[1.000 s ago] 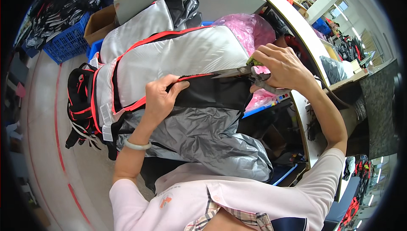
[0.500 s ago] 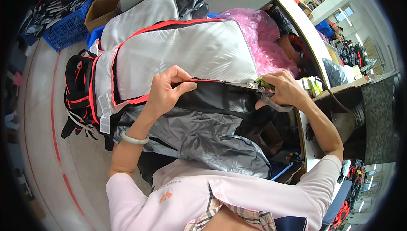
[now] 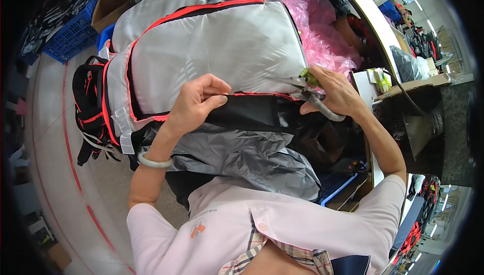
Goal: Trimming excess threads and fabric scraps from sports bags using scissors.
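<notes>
Lying across the middle of the view, a silver bag with red trim (image 3: 217,48) spreads its large pale panel, and a red-edged seam (image 3: 262,94) along its near side runs between the two hands. The left hand (image 3: 196,103) has thumb and forefinger closed on that seam, the other fingers loosely curled. The right hand (image 3: 335,93) is wrapped around the handles of a pair of scissors (image 3: 296,81), whose blurred blades point leftward over the silver panel; how far they are parted cannot be told.

Half a second ago the blades lay along the seam's right end; now they sit above it, and more of the red edge shows beneath them. The left hand's pinch is much as it was, while the bag appears higher in the view.

Below the seam hangs a black panel (image 3: 247,116), and nearer the body lies crumpled grey fabric (image 3: 237,154). A pale bracelet (image 3: 155,162) circles the left wrist. Beyond the bag's right end, pink plastic film (image 3: 327,43) is heaped beside a white tabletop (image 3: 370,3). Black straps (image 3: 89,116) bunch at the bag's left end. Farther off on the upper left stand a cardboard box (image 3: 112,7) and a blue crate (image 3: 75,38) under dark material.
</notes>
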A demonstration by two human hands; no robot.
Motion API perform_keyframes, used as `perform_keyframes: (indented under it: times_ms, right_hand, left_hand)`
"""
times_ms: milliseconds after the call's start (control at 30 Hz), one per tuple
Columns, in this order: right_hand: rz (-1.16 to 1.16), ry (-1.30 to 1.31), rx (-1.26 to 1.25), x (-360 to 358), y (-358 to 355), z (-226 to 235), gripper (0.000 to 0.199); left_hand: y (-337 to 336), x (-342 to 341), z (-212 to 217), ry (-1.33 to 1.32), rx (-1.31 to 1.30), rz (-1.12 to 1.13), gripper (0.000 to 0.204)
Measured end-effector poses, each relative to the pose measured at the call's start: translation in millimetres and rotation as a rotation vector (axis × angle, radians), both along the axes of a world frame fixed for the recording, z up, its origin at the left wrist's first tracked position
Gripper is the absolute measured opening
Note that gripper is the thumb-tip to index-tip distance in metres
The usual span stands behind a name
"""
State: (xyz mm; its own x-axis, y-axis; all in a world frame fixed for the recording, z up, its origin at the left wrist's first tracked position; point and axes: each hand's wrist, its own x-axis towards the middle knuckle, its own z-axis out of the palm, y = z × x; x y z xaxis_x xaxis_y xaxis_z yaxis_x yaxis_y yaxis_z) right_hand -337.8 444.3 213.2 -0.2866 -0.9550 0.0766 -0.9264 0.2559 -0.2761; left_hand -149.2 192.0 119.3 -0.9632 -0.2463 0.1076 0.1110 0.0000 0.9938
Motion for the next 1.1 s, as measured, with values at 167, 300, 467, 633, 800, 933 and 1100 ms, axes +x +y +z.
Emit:
perform_keyframes:
  times_ms: [167,300,467,633,800,933,1100]
  right_hand:
    - [0.046,0.077,0.209,4,-23,-14,0.072]
    - [0.136,0.092,0.212,2,-33,-20,0.069]
    - [0.174,0.085,0.168,1,-34,-25,0.067]
    - [0.110,-0.146,-0.025,0,-25,-35,0.061]
    - [-0.025,-0.108,-0.076,-4,-18,-48,0.052]
    - [-0.148,-0.171,0.007,18,-42,-52,0.050]
    - [0.148,-0.513,-0.139,69,-109,-69,0.044]
  left_hand:
    - [11,8,-10,0.061,-0.387,0.122,0.024]
    - [18,13,-15,0.172,-0.382,0.236,0.035]
    - [17,13,-16,0.194,-0.343,0.247,0.040]
    - [19,14,-14,0.070,-0.264,0.248,0.039]
    - [-24,52,-16,0.005,-0.726,0.148,0.030]
    - [-68,91,-16,-0.182,-1.036,0.294,0.017]
    - [-76,90,18,-0.361,-0.440,0.238,0.013]
